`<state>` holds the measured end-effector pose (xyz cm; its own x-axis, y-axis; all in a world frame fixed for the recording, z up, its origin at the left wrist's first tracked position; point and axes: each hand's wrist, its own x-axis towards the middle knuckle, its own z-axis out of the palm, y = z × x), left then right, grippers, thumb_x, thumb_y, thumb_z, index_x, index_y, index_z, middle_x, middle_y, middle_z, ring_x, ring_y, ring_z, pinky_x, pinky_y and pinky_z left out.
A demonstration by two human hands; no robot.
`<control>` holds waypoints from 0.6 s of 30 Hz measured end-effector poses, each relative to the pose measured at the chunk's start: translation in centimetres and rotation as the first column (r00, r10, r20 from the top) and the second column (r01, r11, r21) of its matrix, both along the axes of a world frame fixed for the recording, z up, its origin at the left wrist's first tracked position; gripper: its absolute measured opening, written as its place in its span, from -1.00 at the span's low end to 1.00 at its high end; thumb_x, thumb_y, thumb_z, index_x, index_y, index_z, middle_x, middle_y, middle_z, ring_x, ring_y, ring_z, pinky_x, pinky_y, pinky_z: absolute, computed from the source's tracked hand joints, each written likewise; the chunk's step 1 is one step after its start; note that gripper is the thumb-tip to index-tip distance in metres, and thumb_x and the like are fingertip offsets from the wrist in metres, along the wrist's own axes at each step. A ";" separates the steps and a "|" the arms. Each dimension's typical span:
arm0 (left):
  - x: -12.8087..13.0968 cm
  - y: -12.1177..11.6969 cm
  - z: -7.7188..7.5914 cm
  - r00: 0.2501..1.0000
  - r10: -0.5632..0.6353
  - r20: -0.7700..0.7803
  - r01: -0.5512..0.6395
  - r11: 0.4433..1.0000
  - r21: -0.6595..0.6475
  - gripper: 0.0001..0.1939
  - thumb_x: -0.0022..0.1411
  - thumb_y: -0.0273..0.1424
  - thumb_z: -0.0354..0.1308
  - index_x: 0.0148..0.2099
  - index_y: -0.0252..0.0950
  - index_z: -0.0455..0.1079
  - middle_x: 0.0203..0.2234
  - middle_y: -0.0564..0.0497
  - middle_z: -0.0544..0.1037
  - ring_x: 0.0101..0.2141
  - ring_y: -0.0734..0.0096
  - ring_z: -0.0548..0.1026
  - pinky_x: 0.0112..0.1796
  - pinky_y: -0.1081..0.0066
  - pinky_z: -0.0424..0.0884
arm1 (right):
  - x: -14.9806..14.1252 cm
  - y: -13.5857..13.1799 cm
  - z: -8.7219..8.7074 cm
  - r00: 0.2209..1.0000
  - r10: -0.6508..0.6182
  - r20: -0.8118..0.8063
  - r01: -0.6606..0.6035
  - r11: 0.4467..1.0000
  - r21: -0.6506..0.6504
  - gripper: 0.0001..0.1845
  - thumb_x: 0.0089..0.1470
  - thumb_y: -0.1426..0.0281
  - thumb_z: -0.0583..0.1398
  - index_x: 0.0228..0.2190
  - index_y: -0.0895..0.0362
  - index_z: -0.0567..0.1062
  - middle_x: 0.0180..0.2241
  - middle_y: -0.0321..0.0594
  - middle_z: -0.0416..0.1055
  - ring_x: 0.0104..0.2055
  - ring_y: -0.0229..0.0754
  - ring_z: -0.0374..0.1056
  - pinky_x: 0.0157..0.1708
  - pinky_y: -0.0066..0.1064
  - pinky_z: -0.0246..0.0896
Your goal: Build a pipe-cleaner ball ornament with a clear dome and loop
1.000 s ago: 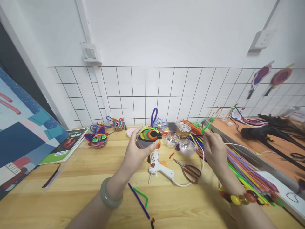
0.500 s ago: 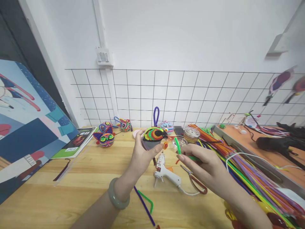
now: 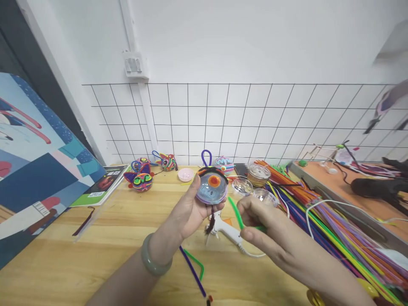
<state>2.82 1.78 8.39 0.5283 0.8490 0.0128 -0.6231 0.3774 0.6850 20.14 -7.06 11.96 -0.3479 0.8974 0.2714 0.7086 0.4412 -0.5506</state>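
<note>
My left hand (image 3: 194, 208) is closed round a clear ball ornament (image 3: 212, 190), its see-through side facing me. An orange and red disc (image 3: 214, 182) sits high on that side, and a purple loop (image 3: 206, 157) rises from the top. A dark tassel (image 3: 211, 221) hangs below. My right hand (image 3: 264, 225) pinches a bent green pipe cleaner (image 3: 236, 211), whose tip points up toward the ball without touching it. Under the hands lies a white glue gun (image 3: 228, 229), partly hidden by the tassel and fingers.
Finished colourful balls (image 3: 140, 180) stand at the back left near a pink bowl (image 3: 185, 174). Clear half shells (image 3: 242, 187) and bundled pipe cleaners (image 3: 334, 225) lie to the right. A purple pipe cleaner (image 3: 193, 272) and a short green pipe cleaner (image 3: 199, 263) lie in front.
My left hand has turned the ball, so its clear side with the orange disc now faces me instead of the striped side. The green pipe cleaner in my right hand has dipped slightly.
</note>
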 end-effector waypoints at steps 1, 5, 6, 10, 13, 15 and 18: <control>0.1 0.0 0.1 1.000 -0.006 0.013 0.006 1.000 -0.007 -0.54 0.31 -0.10 -0.10 -0.08 -0.35 0.42 -0.19 -0.16 0.54 -0.26 0.29 0.51 -0.27 0.34 0.44 | -0.1 0.1 0.0 1.000 0.016 0.026 -0.016 1.000 0.001 -0.76 0.27 0.23 0.00 -0.40 0.07 0.26 -0.47 -0.35 0.27 -0.46 -0.28 0.21 -0.47 -0.48 0.13; 0.3 -0.1 0.2 0.999 -0.007 0.046 0.009 0.999 -0.033 -0.51 0.32 -0.09 -0.13 -0.04 -0.36 0.40 -0.18 -0.16 0.53 -0.24 0.28 0.49 -0.28 0.33 0.43 | -0.3 0.1 0.0 0.990 0.105 0.097 -0.107 0.994 0.013 -0.76 0.28 0.28 0.00 -0.41 0.08 0.29 -0.47 -0.36 0.28 -0.45 -0.29 0.23 -0.45 -0.49 0.12; 0.3 -0.1 0.2 0.999 -0.007 0.051 0.008 1.000 -0.026 -0.54 0.32 -0.12 -0.12 -0.03 -0.35 0.39 -0.16 -0.16 0.52 -0.22 0.27 0.48 -0.27 0.32 0.42 | -0.3 0.1 0.0 0.988 0.114 0.103 -0.116 0.993 0.021 -0.78 0.27 0.28 0.02 -0.40 0.08 0.30 -0.46 -0.35 0.29 -0.43 -0.29 0.25 -0.45 -0.48 0.12; 0.4 -0.2 -0.1 0.999 -0.008 0.045 0.008 1.000 -0.010 -0.66 0.28 -0.24 -0.02 -0.03 -0.32 0.39 -0.12 -0.14 0.52 -0.15 0.24 0.47 -0.18 0.26 0.40 | -0.4 0.3 -0.2 0.982 0.152 0.109 -0.161 0.984 0.076 -0.82 0.29 0.34 0.01 -0.35 0.07 0.33 -0.41 -0.33 0.33 -0.37 -0.26 0.29 -0.39 -0.46 0.14; 0.6 -0.3 -0.2 0.999 -0.007 0.037 0.008 1.000 -0.019 -0.67 0.26 -0.22 0.02 -0.04 -0.30 0.40 -0.11 -0.12 0.52 -0.14 0.24 0.47 -0.14 0.25 0.39 | -0.7 0.5 -0.4 0.979 0.169 0.115 -0.181 0.977 0.112 -0.79 0.30 0.35 -0.02 -0.38 0.07 0.30 -0.43 -0.33 0.31 -0.39 -0.27 0.27 -0.41 -0.46 0.12; 0.7 -0.4 -0.3 0.999 0.005 0.039 -0.004 1.000 -0.021 -0.67 0.26 -0.22 0.03 -0.04 -0.30 0.40 -0.09 -0.12 0.52 -0.14 0.26 0.47 -0.14 0.27 0.39 | -1.0 0.5 -0.5 0.978 0.157 0.136 -0.174 0.977 0.124 -0.75 0.30 0.36 -0.05 -0.43 0.08 0.25 -0.47 -0.33 0.28 -0.44 -0.28 0.24 -0.45 -0.46 0.09; 0.8 -0.5 -0.3 0.999 0.027 0.040 -0.026 0.999 -0.023 -0.68 0.25 -0.24 0.06 -0.02 -0.28 0.38 -0.08 -0.12 0.50 -0.16 0.26 0.47 -0.18 0.27 0.40 | -1.4 0.4 -0.7 0.979 0.126 0.161 -0.147 0.981 0.125 -0.69 0.30 0.38 -0.09 -0.51 0.09 0.15 -0.53 -0.36 0.22 -0.52 -0.30 0.17 -0.50 -0.46 0.04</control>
<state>3.64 1.32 8.11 0.5050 0.8630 0.0145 -0.6600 0.3753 0.6508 18.79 -6.70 11.27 -0.5109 0.7973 0.3214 0.7073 0.6024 -0.3699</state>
